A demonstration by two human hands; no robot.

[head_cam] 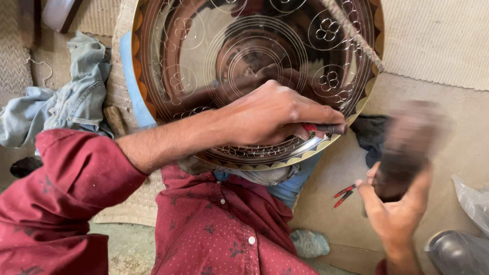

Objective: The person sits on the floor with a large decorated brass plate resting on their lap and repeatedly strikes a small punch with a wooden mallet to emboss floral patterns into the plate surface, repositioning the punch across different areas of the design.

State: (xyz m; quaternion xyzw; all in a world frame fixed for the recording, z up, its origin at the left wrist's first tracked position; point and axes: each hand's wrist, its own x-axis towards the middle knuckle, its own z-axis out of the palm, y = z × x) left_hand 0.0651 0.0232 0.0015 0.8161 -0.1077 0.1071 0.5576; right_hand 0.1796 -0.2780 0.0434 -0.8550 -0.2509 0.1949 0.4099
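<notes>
A large round shiny metal tray (168, 56), engraved with circles and flower shapes, leans against my lap. My left hand (265, 114) rests on its lower rim, closed around a small red-and-dark chisel (326, 128) whose tip points right at the scalloped edge. My right hand (395, 206), low at the right, grips a dark wooden mallet (407, 147), which is blurred by motion and raised beside the chisel's end. My sleeves and shirt are dark red.
Red-handled pliers (345, 195) lie on the floor by my right hand. A crumpled denim garment (71, 99) sits at the left. A dark cloth (372, 135) lies by the tray's rim, and a plastic bag (471, 203) at the right edge.
</notes>
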